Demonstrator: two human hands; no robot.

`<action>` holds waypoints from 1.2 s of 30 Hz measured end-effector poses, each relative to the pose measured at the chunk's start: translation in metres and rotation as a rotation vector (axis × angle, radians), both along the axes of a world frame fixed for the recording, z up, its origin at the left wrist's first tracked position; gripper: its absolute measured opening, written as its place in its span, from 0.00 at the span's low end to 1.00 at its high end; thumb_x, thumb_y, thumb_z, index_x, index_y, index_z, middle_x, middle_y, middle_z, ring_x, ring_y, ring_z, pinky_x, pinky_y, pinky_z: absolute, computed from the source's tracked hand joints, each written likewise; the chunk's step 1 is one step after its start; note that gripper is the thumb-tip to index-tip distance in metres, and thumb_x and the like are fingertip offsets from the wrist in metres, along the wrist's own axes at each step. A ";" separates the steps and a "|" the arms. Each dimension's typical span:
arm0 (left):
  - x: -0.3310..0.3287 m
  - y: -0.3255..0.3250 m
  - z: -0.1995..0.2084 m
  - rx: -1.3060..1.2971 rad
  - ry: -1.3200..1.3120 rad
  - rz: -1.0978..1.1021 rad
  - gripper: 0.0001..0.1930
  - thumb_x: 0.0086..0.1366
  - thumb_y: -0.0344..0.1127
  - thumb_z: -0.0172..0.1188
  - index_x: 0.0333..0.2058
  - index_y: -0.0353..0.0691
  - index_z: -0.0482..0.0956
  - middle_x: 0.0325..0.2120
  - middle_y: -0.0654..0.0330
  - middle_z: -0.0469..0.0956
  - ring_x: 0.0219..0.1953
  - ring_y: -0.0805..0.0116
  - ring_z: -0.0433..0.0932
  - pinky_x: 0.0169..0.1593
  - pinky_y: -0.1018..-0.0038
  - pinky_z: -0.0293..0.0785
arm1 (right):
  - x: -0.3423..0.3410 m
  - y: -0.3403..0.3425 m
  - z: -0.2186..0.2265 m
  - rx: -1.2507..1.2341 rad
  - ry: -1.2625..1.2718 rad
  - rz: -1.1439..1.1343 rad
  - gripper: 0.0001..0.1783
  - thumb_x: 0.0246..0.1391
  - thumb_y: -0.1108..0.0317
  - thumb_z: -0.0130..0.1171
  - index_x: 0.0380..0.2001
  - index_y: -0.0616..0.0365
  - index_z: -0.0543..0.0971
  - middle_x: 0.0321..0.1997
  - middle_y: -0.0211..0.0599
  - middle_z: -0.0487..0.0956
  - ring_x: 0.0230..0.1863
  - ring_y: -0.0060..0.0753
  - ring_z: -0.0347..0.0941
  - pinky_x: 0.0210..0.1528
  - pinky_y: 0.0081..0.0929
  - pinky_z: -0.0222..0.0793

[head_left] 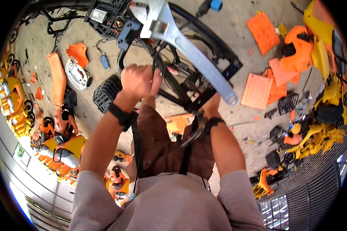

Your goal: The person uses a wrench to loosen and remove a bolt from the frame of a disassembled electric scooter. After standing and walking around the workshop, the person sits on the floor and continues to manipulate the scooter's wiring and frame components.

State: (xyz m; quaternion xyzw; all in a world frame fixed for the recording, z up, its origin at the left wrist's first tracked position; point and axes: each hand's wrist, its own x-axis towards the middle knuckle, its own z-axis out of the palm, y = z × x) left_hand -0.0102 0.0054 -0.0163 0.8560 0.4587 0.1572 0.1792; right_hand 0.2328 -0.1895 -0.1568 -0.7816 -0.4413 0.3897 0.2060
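Fingers (145, 73) of the left hand (137, 81) curled tight, hold unclear, right hand (211, 104) beside the black frame (233, 69), grip hidden.

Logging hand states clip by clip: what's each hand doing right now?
Left hand: closed, at the black frame; what it grips is unclear.
Right hand: fingers mostly hidden; cannot be told.

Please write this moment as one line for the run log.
left hand: closed, at black frame; right hand: partly hidden; adjustable wrench: overlaps frame in view
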 end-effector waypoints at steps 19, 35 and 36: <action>0.005 -0.001 0.013 -0.072 0.023 -0.021 0.15 0.52 0.31 0.56 0.11 0.42 0.62 0.08 0.59 0.63 0.10 0.55 0.63 0.18 0.65 0.58 | 0.001 0.003 0.022 -0.039 -0.284 0.202 0.23 0.49 0.64 0.57 0.50 0.60 0.72 0.51 0.52 0.73 0.54 0.56 0.67 0.55 0.42 0.62; 0.003 -0.005 0.011 -0.023 0.025 -0.008 0.16 0.53 0.36 0.57 0.10 0.44 0.64 0.07 0.60 0.66 0.10 0.56 0.66 0.18 0.66 0.63 | 0.005 0.010 0.013 -0.241 -0.194 0.152 0.21 0.50 0.69 0.49 0.49 0.62 0.73 0.49 0.53 0.74 0.51 0.56 0.69 0.52 0.44 0.65; 0.004 -0.004 0.011 -0.023 -0.004 -0.006 0.16 0.53 0.35 0.57 0.10 0.43 0.64 0.07 0.60 0.66 0.10 0.55 0.66 0.18 0.65 0.63 | 0.006 0.009 0.012 -0.317 -0.187 0.166 0.21 0.50 0.68 0.49 0.49 0.62 0.73 0.49 0.53 0.74 0.50 0.56 0.69 0.51 0.44 0.66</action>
